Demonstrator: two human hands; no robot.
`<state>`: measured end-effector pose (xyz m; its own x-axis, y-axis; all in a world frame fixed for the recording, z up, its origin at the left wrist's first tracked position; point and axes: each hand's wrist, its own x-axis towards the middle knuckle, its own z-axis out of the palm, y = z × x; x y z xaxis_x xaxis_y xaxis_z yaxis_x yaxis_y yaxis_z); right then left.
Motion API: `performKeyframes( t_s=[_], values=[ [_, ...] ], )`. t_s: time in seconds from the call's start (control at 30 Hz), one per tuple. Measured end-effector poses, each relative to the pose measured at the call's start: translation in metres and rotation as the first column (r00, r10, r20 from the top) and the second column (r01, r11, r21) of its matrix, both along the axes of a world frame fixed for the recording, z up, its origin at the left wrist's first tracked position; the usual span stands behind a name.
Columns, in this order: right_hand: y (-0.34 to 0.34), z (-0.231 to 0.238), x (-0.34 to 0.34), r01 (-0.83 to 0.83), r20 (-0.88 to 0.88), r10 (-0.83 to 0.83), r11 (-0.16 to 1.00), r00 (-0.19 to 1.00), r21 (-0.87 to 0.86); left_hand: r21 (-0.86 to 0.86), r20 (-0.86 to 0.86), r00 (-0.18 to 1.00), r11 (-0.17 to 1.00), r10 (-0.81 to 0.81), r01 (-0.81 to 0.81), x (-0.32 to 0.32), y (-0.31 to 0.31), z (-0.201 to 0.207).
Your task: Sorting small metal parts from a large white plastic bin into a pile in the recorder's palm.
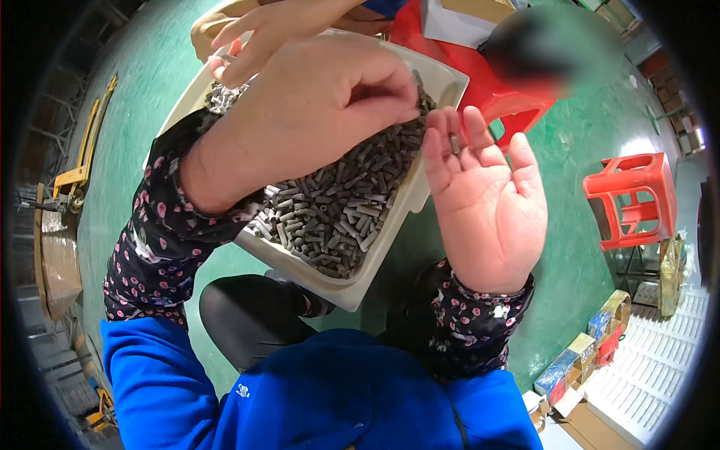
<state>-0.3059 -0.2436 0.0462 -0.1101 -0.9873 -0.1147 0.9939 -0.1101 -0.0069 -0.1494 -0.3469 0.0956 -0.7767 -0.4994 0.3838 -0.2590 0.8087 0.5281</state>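
My left hand reaches over the cream plastic bin, thumb and fingertips closed in a pinch. Whatever that pinch may hold is hidden. My right hand is turned palm up beside the bin's right edge, fingers stretched out and apart. A small grey tube-shaped piece rests on its fingers. Many short, grey, hollow cylindrical pieces fill the bin; my left hand and forearm cover part of them.
Another person's hand works at the bin's far side. Beyond it stand a red stool and a white box. A second red stool is at right, cartons at lower right, and a yellow hand truck at left.
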Motion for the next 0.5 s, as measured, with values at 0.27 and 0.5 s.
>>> performKeyframes(
  t_s=[0.27, 0.5],
  values=[
    [-0.003, -0.015, -0.023, 0.12, 0.011, -0.12, 0.979, 0.993, -0.166, -0.158, 0.257, 0.961, 0.977, -0.099, 0.143, 0.006, -0.011, -0.049],
    [-0.006, -0.008, -0.012, 0.073, -0.044, -0.075, 0.996, 0.996, -0.045, -0.155, 0.23, 0.973, 0.986, -0.029, 0.066, 0.012, -0.018, -0.048]
  ],
)
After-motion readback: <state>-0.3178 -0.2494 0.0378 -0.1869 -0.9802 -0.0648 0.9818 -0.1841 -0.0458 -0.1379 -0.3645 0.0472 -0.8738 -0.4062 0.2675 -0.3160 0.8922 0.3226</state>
